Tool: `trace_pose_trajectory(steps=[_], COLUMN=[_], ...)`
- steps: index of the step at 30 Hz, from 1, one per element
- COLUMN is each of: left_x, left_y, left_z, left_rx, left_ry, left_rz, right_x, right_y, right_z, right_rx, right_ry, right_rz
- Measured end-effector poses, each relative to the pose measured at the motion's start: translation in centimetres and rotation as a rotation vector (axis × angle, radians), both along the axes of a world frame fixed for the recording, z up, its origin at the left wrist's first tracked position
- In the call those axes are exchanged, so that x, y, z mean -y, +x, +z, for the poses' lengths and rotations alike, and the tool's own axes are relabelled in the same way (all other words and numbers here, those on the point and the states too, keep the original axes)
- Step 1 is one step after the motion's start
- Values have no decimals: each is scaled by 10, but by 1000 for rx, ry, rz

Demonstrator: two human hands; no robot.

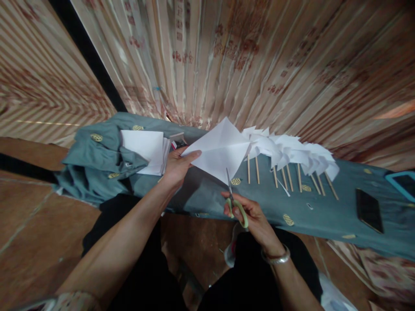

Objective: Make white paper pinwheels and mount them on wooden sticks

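Observation:
A square sheet of white paper (220,149) with crease lines is pinched at its left corner by my left hand (178,166), thumb on top. My right hand (248,211) grips a pair of scissors (240,214) with light green handles. The blades point up and touch or overlap the sheet's lower corner; whether they are cutting cannot be made out. Just right of the sheet lies a row of white paper pinwheels (292,149) on thin wooden sticks (275,179), partly overlapping one another.
A stack of white paper (144,147) lies at the left, partly under bunched grey-green cloth (97,151). A small open box (178,140) sits beside it. At the right are a dark phone (368,211) and a blue-framed device (402,183). A patterned curtain (207,56) hangs behind.

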State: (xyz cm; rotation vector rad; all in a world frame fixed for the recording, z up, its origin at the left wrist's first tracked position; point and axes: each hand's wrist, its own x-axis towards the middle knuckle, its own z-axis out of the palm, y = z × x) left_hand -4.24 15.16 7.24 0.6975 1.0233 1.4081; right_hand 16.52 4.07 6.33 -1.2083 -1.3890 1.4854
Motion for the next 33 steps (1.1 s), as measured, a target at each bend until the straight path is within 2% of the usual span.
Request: trace_pose_trajectory(steps=[22, 33], left_x=[-1, 3], left_y=[-1, 1], left_z=[-1, -1], left_rx=[-7, -34], left_ry=[-25, -4], left_rz=[18, -22], right_x=[-1, -2], right_y=[0, 0], right_z=[-8, -6], right_rx=[-55, -46], right_ry=[-105, -74], right_rz=[-80, -78])
